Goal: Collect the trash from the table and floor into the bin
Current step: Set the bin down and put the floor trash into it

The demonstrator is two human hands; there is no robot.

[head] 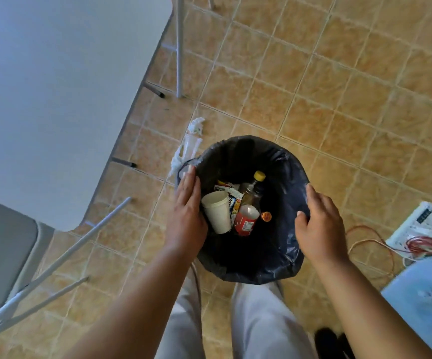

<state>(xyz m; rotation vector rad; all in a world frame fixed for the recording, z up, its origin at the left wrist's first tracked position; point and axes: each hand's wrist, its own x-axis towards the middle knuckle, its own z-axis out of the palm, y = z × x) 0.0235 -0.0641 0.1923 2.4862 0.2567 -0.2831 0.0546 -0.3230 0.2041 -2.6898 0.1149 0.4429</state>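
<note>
Two hands bracketed the bin (284,164), a round one lined with a dark bag, standing on the tiled floor (339,99) just beyond the person's legs. On the left rim the left hand (187,203) lay with straight fingers pressed along the edge. The right hand (318,224) gripped the right rim, thumb inside the liner and fingers bent over it. Inside the bin lay a white cup (217,212), a printed carton (233,200), a yellow-capped bottle (253,193), a red-labelled container (247,221) and a small orange cap (266,216). Crumpled white paper (195,125) and clear plastic (187,151) lay on the floor just past the far-left rim, near the white table (54,99). Off to the right sat a power strip (422,221).
</note>
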